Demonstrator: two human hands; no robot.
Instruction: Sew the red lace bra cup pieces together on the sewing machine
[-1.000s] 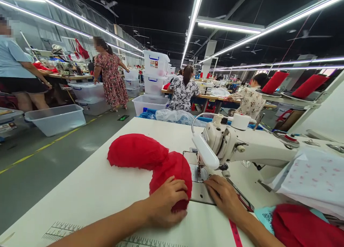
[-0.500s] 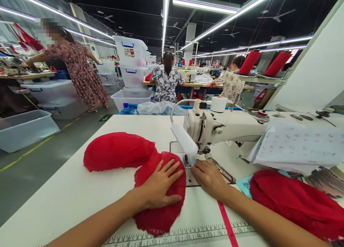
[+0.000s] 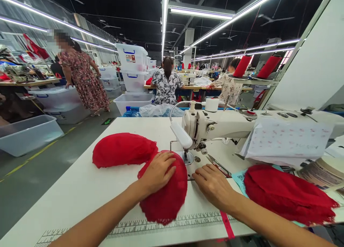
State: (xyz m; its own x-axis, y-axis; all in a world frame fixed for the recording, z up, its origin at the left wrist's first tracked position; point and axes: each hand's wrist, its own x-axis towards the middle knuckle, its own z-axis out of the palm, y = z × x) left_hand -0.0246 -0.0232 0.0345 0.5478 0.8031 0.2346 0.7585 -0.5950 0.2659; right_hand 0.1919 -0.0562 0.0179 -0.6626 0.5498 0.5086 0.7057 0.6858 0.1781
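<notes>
My left hand (image 3: 160, 169) lies flat, palm down, on a rounded red fabric piece (image 3: 163, 204) with a lacy edge, just left of the presser foot (image 3: 186, 156). A second, padded-looking red piece (image 3: 123, 150) adjoins it at the upper left. My right hand (image 3: 212, 181) rests on the front of the sewing machine (image 3: 215, 123) bed, fingers bent downward and slightly apart, with nothing visible in them. Beyond its fingers lie metal scissors (image 3: 219, 166). At the right, a red fabric pile (image 3: 285, 193) sits partly on a light blue sheet (image 3: 240, 180).
A printed ruler (image 3: 188, 222) and a pink strip (image 3: 228, 225) mark the table's front edge. White printed cloth (image 3: 287, 139) hangs over the machine arm. Red thread cones (image 3: 242, 66) stand behind. Plastic bins (image 3: 32, 132) and a person in a floral dress (image 3: 83, 75) are at the left.
My left hand has slid up and slightly left on the red piece, its fingers now closer together. The red pieces sit slightly further right. The person at left has lowered an arm.
</notes>
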